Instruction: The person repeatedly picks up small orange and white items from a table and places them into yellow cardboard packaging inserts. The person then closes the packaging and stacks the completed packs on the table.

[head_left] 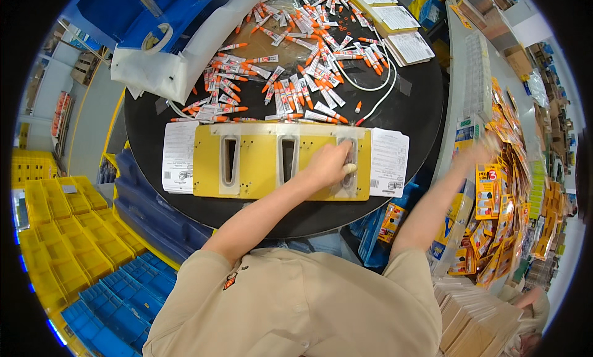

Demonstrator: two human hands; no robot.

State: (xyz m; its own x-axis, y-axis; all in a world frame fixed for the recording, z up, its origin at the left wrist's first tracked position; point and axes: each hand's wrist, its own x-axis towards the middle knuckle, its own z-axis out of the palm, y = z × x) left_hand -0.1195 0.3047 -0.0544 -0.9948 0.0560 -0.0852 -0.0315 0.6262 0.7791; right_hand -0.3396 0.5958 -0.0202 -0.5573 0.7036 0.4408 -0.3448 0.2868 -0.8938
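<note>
With L grip (330,163) part-curled at R slot (348,184) of yellow jig (258,163) on table (425,113), R grip (480,152) blurred by carded packs (487,191), can't tell holds, prob. early: L/mid slots (230,161) apparently unfilled, tubes (287,96) left.

Beige short-sleeved shirt (293,304), small patch (230,282)

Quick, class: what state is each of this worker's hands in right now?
Left hand: at the rightmost slot of the yellow board; grip cannot be told.
Right hand: blurred, by the orange-and-yellow packages; open or closed cannot be told.
</note>
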